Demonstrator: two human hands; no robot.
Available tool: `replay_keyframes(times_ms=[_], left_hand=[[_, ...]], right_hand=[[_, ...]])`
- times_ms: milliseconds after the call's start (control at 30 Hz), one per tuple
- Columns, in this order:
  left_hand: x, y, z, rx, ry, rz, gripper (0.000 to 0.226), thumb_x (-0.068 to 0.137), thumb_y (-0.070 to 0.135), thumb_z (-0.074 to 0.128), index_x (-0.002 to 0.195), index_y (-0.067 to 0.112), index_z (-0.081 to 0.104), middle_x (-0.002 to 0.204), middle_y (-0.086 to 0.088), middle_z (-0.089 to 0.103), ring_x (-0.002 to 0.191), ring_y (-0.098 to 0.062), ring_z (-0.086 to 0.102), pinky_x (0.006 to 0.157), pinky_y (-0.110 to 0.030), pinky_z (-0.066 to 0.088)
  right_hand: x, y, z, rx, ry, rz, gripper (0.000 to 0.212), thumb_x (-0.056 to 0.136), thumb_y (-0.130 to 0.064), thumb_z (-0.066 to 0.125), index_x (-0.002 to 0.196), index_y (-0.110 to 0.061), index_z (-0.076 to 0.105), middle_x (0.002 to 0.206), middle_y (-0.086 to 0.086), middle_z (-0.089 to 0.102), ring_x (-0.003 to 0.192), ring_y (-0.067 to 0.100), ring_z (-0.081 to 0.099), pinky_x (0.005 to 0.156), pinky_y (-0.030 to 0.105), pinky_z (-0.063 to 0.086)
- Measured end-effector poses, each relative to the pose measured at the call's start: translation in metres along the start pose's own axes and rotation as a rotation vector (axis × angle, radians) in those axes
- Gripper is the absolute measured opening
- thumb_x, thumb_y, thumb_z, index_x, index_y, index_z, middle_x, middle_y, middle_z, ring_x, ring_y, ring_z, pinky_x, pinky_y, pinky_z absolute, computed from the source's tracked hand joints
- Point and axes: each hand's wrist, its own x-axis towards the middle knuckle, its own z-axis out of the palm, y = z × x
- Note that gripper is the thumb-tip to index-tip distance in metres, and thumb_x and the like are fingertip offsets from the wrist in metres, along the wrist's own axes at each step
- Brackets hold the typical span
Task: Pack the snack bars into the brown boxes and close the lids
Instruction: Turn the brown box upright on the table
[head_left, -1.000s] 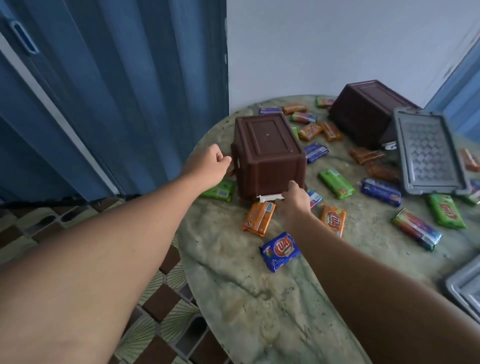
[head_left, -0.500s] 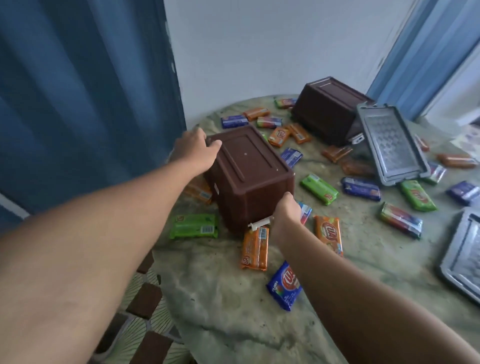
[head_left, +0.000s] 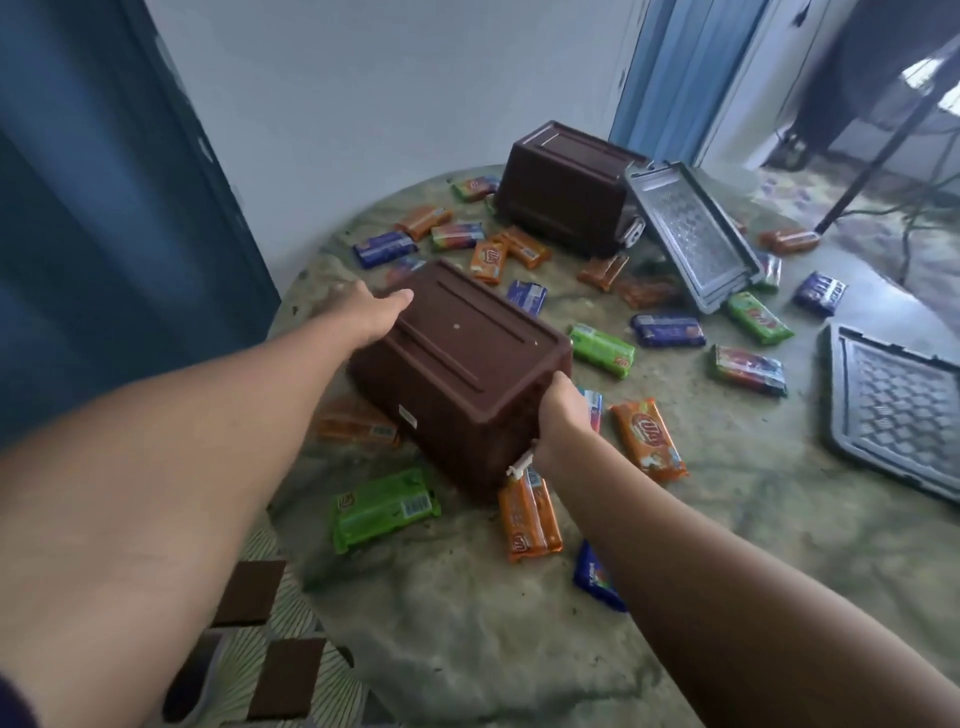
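On round green marbled tabletop (head_left: 467, 639): upturned brown plastic box (head_left: 462, 374) tilted; left hand (head_left: 371, 314) and right hand (head_left: 561, 415) grip opposite ends.

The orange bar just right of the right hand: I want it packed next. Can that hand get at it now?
Probably not yet: the right hand grips the brown box. Nothing covers the orange bar.

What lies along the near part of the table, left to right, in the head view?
Green snack bar → orange snack bar → blue snack bar → grey lid at the right edge.
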Motion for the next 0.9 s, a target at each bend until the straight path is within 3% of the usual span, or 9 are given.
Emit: replay_keyframes(times_ms=[167,267,333,400,467,567,633,700,900], left_hand=[[-0.014,-0.015,-0.008,-0.417,-0.081,-0.013,0.076,0.09,0.071,0.057,0.143,0.017,0.057,0.154,-0.006,0.048,0.136,-0.028,0.05,0.109,-0.037,0.041],[-0.038,-0.023,-0.025,-0.745,-0.226,0.018,0.046,0.1,0.062,0.049,0.106,0.024,0.074,0.116,-0.005,0.075,0.091,-0.02,0.073,0.071,-0.029,0.056],[-0.057,-0.027,-0.039,-0.877,-0.209,0.022,0.057,0.101,0.063,0.042,0.076,0.023,0.073,0.076,0.004,0.075,0.062,-0.012,0.068,0.054,-0.023,0.05],[-0.073,-0.029,-0.05,-0.94,-0.11,0.034,0.062,0.098,0.069,0.04,0.062,0.022,0.059,0.06,0.011,0.062,0.061,-0.014,0.057,0.056,-0.027,0.041],[-0.084,-0.033,-0.055,-1.026,-0.054,0.078,0.059,0.092,0.076,0.04,0.066,0.025,0.053,0.062,0.011,0.059,0.065,-0.013,0.052,0.061,-0.033,0.035],[-0.1,-0.04,-0.059,-1.202,-0.031,0.158,0.059,0.091,0.077,0.044,0.088,0.022,0.065,0.065,0.009,0.062,0.056,-0.007,0.055,0.06,-0.032,0.036],[-0.11,-0.042,-0.059,-1.291,-0.085,0.159,0.062,0.091,0.076,0.045,0.107,0.02,0.065,0.066,0.008,0.064,0.054,-0.006,0.057,0.059,-0.03,0.035],[-0.121,-0.042,-0.056,-1.294,-0.155,0.114,0.054,0.092,0.075,0.044,0.098,0.024,0.063,0.064,0.007,0.062,0.055,-0.007,0.057,0.058,-0.027,0.039],[-0.133,-0.047,-0.029,-1.154,-0.143,0.036,0.016,0.1,0.035,0.057,0.104,0.021,0.063,0.076,0.001,0.054,0.056,-0.006,0.056,0.045,-0.018,0.044]], right_hand=[[-0.015,-0.011,-0.003,0.088,-0.032,0.021,0.045,0.102,-0.037,0.037,0.086,-0.02,0.075,0.073,0.001,0.075,0.071,0.023,0.069,0.084,0.035,0.06],[-0.033,-0.025,-0.013,0.204,-0.076,-0.018,0.048,0.099,-0.037,0.035,0.062,-0.02,0.06,0.061,0.001,0.063,0.048,0.02,0.057,0.06,0.027,0.049],[-0.044,-0.039,-0.023,0.296,-0.075,-0.021,0.044,0.1,-0.041,0.035,0.067,-0.018,0.055,0.065,0.002,0.055,0.05,0.019,0.05,0.058,0.026,0.04],[-0.051,-0.053,-0.032,0.362,-0.072,-0.053,0.045,0.1,-0.054,0.039,0.09,-0.015,0.059,0.075,0.004,0.058,0.063,0.02,0.057,0.061,0.028,0.047],[-0.058,-0.063,-0.041,0.377,-0.065,-0.076,0.057,0.099,-0.065,0.042,0.105,-0.011,0.058,0.077,0.007,0.062,0.066,0.022,0.063,0.06,0.031,0.051],[-0.06,-0.071,-0.058,0.393,-0.209,-0.1,0.068,0.093,-0.077,0.042,0.097,-0.012,0.061,0.068,0.006,0.06,0.059,0.023,0.061,0.057,0.029,0.054],[-0.059,-0.071,-0.071,0.337,-0.299,-0.116,0.076,0.091,-0.08,0.041,0.104,-0.011,0.071,0.085,0.014,0.071,0.072,0.031,0.071,0.061,0.034,0.061],[-0.056,-0.071,-0.083,0.272,-0.364,-0.119,0.082,0.092,-0.076,0.044,0.11,-0.002,0.073,0.104,0.022,0.075,0.089,0.037,0.075,0.066,0.037,0.061],[-0.028,-0.072,-0.105,0.139,-0.34,-0.122,0.042,0.1,-0.034,0.059,0.128,-0.004,0.068,0.095,0.008,0.068,0.076,0.02,0.064,0.077,0.033,0.054]])
